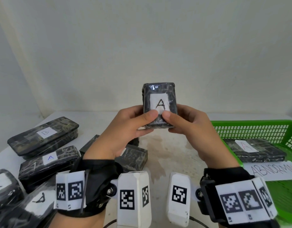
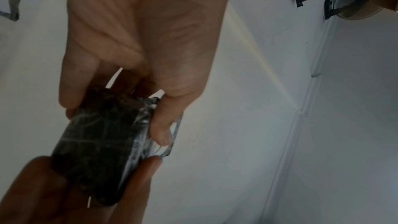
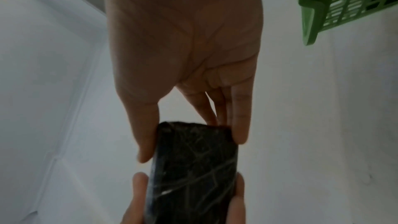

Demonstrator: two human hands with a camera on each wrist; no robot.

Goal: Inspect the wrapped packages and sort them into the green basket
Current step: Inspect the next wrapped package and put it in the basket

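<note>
Wrist-mounted marker blocks (image 1: 133, 197) sit closest to the head camera, strapped over black cuffs on both forearms. Beyond them, the left hand (image 1: 125, 127) and the right hand (image 1: 191, 127) jointly grasp one wrapped package (image 1: 159, 96), held upright above the table (image 1: 166, 145) with both thumbs pressed on its lower front face and the fingers curled behind it. The package is a dark, rounded block under glossy clear film; a white label on its front bears a hand-drawn letter A. The wrist views show wrinkled film with pale crease lines along its side, and no tear is visible from these angles. Progress assessment: sorting is at an early stage. One package marked A (image 1: 254, 150) already lies in the green basket (image 1: 250, 129) at the right, just beyond a paper sheet reading ABNORMAL (image 1: 273, 170). At least five packages remain in a loose pile on the table at the left, including one marked B (image 1: 43, 135) and one marked A in blue (image 1: 48, 163). The held package appears to be under inspection and has not yet been placed.
</note>
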